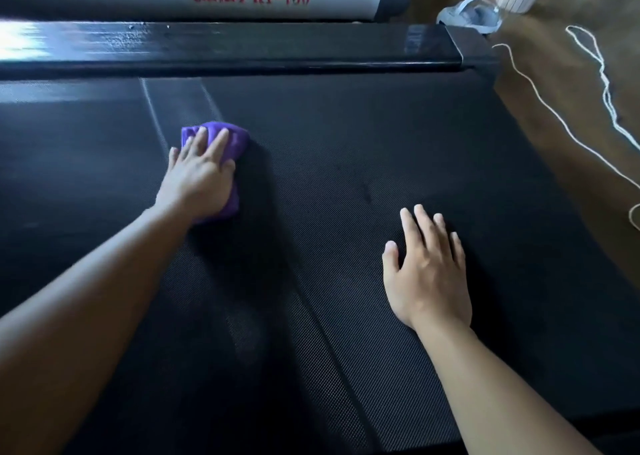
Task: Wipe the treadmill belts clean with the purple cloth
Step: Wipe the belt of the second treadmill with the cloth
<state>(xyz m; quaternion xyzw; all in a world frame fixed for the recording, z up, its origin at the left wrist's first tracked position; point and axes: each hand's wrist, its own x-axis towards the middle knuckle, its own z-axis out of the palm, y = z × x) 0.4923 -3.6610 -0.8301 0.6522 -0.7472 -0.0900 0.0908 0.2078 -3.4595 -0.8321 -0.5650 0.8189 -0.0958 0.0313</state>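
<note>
on the treadmill belt (346,160), left hand (199,174) presses the purple cloth (239,139), fingers straight.
bare belt stretches rightward, past the right hand (429,274), flat, holding nothing.

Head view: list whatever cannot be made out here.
All in the head view.
1. Purple cloth: mostly hidden under the left hand pressing it; full shape unseen.
2. Treadmill belt: cut off by left and bottom edges; dim light hides any remaining dirt.
3. Grey object, top right: blurred, partly behind the treadmill frame.
4. White cord: runs off the right edge.
</note>
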